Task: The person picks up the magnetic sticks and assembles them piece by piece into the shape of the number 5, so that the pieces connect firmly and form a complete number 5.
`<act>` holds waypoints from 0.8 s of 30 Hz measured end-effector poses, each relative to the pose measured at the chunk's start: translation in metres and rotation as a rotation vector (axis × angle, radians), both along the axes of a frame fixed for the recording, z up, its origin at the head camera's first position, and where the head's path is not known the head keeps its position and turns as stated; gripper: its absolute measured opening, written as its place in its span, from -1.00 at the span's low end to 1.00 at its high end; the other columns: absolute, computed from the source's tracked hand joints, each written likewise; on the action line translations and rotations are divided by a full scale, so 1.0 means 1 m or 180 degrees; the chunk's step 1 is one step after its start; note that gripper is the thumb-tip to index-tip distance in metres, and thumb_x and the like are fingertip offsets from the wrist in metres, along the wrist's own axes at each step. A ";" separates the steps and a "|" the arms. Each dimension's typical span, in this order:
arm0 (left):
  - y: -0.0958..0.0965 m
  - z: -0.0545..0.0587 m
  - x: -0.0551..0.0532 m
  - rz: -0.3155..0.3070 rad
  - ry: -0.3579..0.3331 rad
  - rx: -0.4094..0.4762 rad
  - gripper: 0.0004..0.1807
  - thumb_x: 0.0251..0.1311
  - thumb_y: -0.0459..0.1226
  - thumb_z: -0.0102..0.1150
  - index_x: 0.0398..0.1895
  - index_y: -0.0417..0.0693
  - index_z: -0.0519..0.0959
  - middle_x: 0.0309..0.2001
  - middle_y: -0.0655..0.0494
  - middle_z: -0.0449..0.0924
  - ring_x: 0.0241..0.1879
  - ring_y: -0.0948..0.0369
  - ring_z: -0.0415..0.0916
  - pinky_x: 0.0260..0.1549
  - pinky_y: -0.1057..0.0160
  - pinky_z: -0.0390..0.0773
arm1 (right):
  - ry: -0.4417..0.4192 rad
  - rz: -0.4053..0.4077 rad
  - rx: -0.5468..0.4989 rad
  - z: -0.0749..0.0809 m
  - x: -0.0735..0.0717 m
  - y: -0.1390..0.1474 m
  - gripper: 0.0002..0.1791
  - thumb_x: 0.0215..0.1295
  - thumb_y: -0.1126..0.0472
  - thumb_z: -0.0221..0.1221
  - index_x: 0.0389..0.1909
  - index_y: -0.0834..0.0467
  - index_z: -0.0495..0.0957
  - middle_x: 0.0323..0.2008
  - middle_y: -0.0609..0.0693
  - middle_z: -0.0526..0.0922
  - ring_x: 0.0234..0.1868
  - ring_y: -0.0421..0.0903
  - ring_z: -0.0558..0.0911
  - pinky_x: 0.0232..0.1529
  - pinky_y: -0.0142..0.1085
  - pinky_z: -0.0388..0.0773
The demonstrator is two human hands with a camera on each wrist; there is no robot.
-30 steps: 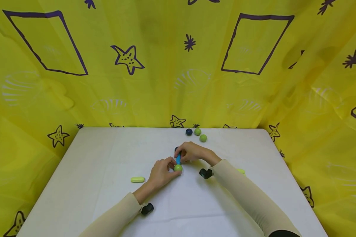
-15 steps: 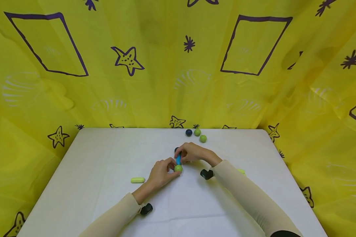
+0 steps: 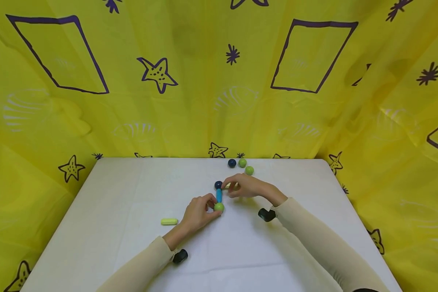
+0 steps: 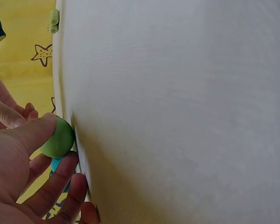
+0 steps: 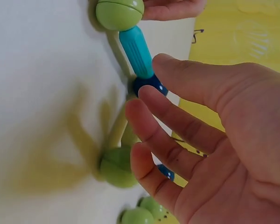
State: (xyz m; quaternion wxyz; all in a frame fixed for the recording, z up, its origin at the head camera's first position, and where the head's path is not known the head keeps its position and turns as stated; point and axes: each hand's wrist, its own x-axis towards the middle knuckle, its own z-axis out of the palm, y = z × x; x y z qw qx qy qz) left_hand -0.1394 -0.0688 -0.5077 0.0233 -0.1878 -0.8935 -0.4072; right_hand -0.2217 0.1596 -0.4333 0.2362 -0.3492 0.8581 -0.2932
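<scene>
My left hand (image 3: 198, 213) pinches a green ball (image 3: 219, 207) low over the white table; the left wrist view shows the thumb and fingers around this ball (image 4: 59, 139). A blue rod (image 3: 219, 195) links it to a dark blue ball (image 3: 218, 185). From that ball a pale yellow rod (image 3: 230, 186) runs right, partly hidden behind my right hand (image 3: 248, 186). In the right wrist view another green ball (image 5: 117, 168) sits at this rod's far end. The right hand's fingers (image 5: 151, 123) are loosely bent near the dark blue ball, holding nothing.
A loose yellow-green rod (image 3: 169, 222) lies left of the left hand. Toward the back edge rest a dark blue ball (image 3: 232, 163) and two green balls (image 3: 249, 170). Yellow patterned cloth (image 3: 204, 101) encloses the table (image 3: 131, 194) at the back and sides.
My right hand has let go of the blue rod and moved right, uncovering the rod and the dark blue ball. The left hand keeps its pinch on the green ball.
</scene>
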 end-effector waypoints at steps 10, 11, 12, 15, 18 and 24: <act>-0.001 -0.002 -0.001 -0.0026 -0.0027 -0.0008 -0.75 0.12 -0.17 0.53 -0.23 0.03 0.63 -0.34 0.18 0.76 -0.43 0.27 0.45 -0.42 0.31 0.40 | 0.0231 -0.0119 0.0047 0.008 0.014 0.041 -0.62 0.40 0.34 0.28 0.21 0.21 0.59 -0.05 0.19 0.72 -0.16 0.00 0.69 -0.07 -0.17 0.63; -0.001 -0.002 -0.001 -0.0028 -0.0017 -0.0002 -0.75 0.12 -0.17 0.53 -0.24 0.03 0.63 -0.34 0.18 0.76 -0.43 0.27 0.45 -0.43 0.32 0.40 | 0.0197 -0.0159 0.0054 0.009 0.016 0.046 -0.62 0.40 0.34 0.27 0.22 0.21 0.59 -0.03 0.20 0.71 -0.15 0.01 0.68 -0.08 -0.17 0.63; -0.001 -0.002 -0.001 -0.0028 -0.0006 0.0003 -0.75 0.12 -0.17 0.53 -0.24 0.03 0.63 -0.34 0.18 0.76 -0.44 0.28 0.44 -0.44 0.32 0.39 | 0.0185 -0.0188 0.0054 0.009 0.017 0.051 -0.61 0.40 0.34 0.27 0.22 0.20 0.58 -0.02 0.22 0.71 -0.15 0.00 0.68 -0.08 -0.17 0.62; -0.001 -0.002 -0.001 -0.0032 0.0014 0.0014 -0.75 0.11 -0.17 0.53 -0.25 0.02 0.63 -0.35 0.18 0.76 -0.45 0.31 0.41 -0.45 0.32 0.38 | 0.0174 -0.0266 0.0097 0.008 0.022 0.069 -0.59 0.39 0.34 0.28 0.24 0.20 0.57 -0.01 0.22 0.70 -0.16 -0.02 0.67 -0.10 -0.19 0.61; -0.001 -0.001 -0.001 -0.0038 0.0009 0.0020 -0.75 0.11 -0.17 0.53 -0.24 0.02 0.63 -0.34 0.18 0.76 -0.45 0.32 0.40 -0.45 0.32 0.38 | 0.0174 -0.0329 0.0132 0.007 0.028 0.087 -0.58 0.36 0.34 0.30 0.23 0.21 0.57 -0.03 0.19 0.70 -0.18 -0.07 0.65 -0.09 -0.19 0.58; -0.002 -0.001 -0.001 -0.0052 -0.0021 0.0035 -0.75 0.12 -0.17 0.54 -0.24 0.02 0.63 -0.34 0.17 0.76 -0.45 0.30 0.41 -0.45 0.32 0.38 | 0.0200 -0.0410 0.0215 0.003 0.040 0.121 -0.60 0.33 0.35 0.33 0.18 0.21 0.59 -0.05 0.15 0.69 -0.14 -0.04 0.63 -0.05 -0.08 0.58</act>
